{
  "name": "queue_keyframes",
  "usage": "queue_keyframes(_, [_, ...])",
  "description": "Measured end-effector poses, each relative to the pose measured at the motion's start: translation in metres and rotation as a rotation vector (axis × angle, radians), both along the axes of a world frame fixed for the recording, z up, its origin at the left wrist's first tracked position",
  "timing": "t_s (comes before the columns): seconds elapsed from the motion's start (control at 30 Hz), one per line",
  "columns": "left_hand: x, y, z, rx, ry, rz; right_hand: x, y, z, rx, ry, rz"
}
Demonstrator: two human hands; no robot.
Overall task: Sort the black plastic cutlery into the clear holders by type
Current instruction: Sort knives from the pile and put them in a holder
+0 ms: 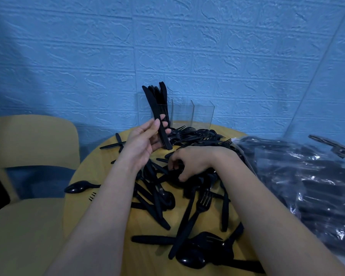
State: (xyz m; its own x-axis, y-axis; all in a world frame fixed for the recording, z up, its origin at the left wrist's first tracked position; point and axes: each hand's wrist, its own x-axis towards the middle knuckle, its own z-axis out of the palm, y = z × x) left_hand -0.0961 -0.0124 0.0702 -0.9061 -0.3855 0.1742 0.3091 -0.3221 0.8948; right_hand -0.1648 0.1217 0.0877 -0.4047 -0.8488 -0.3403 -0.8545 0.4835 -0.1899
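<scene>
Holding a bundle of knives [157, 108] upright in the left hand [145, 140], blades up, just in front of the clear holders [187, 114] at the table's [88, 176] far edge; curling right hand [187, 164] fingers into the loose pile [167, 188] at the centre; grasp unclear

Black knives [157, 100] bunched upright, held; loose cutlery pile [187, 188] on table; clear holders [191, 114] behind.

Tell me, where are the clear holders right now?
The clear holders stand at the far edge of the yellow table, against the blue wall, just behind the bunch of knives that the left hand holds up.
</scene>
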Motion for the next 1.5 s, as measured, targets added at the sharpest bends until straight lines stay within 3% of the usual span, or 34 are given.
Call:
queue_keyframes(0.23, [0.000, 0.001, -0.001, -0.026, -0.010, -0.005, -0.002, -0.002, -0.001, -0.092, 0.123, 0.030])
queue_keyframes(0.43, [0.000, 0.000, -0.001, -0.002, 0.001, 0.004, -0.017, 0.009, 0.005, -0.334, 0.162, -0.059])
queue_keyframes(0.67, [0.000, 0.001, -0.002, 0.036, 0.004, 0.014, -0.031, 0.031, 0.019, -0.393, 0.170, -0.207])
queue_keyframes(0.87, [0.002, -0.002, 0.000, 0.102, 0.021, 0.031, -0.038, 0.055, 0.032, -0.586, 0.028, -0.337])
queue_keyframes(1.03, [0.002, 0.001, 0.000, 0.074, 0.004, -0.012, -0.035, 0.065, 0.041, -1.098, -0.408, -0.439])
queue_keyframes(1.2, [0.003, 0.004, 0.002, 0.024, -0.025, -0.055, -0.025, 0.065, 0.051, -1.271, -0.586, -0.418])
queue_keyframes(1.27, [0.003, 0.005, 0.003, 0.014, -0.034, -0.065, -0.021, 0.065, 0.053, -1.309, -0.558, -0.423])
queue_keyframes(1.4, [0.007, 0.012, 0.008, 0.015, -0.067, -0.101, -0.009, 0.063, 0.047, -1.381, -0.284, -0.498])
queue_keyframes(1.5, [0.012, 0.025, 0.008, 0.023, -0.108, -0.132, 0.007, 0.058, 0.032, -1.351, -0.279, -0.456])
